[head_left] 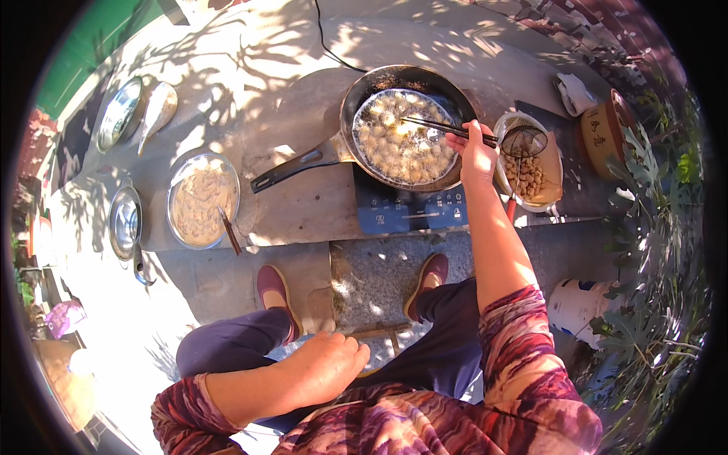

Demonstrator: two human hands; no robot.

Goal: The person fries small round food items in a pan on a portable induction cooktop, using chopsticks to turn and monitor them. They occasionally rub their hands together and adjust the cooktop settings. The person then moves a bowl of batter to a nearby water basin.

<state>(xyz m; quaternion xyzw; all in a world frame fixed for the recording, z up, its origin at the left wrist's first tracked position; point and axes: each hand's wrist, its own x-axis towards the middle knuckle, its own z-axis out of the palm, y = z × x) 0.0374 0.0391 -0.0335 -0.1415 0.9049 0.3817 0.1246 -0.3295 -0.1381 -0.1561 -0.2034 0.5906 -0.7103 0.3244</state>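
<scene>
My right hand [475,151] grips a pair of dark chopsticks [438,125], their tips down in the bubbling oil of a frying pan [409,77]. Many small pale battered pieces [392,151] float in the oil. The pan rests on an induction cooker [412,213], its long black handle pointing left. Beside my right wrist, a lined basket [551,187] holds fried golden pieces [526,175], with a wire skimmer [524,141] lying across it. My left hand [335,364] is held before my belly, fingers curled together, with nothing seen in it; its palm is hidden.
At left, a glass bowl [205,196] holds battered pieces, with brown chopsticks [230,230] leaning out. Steel bowls [120,114] and a ladle [138,264] lie farther left. A brown crock [600,136] and a cloth [574,94] stand right. A black cord [324,42] runs behind the pan.
</scene>
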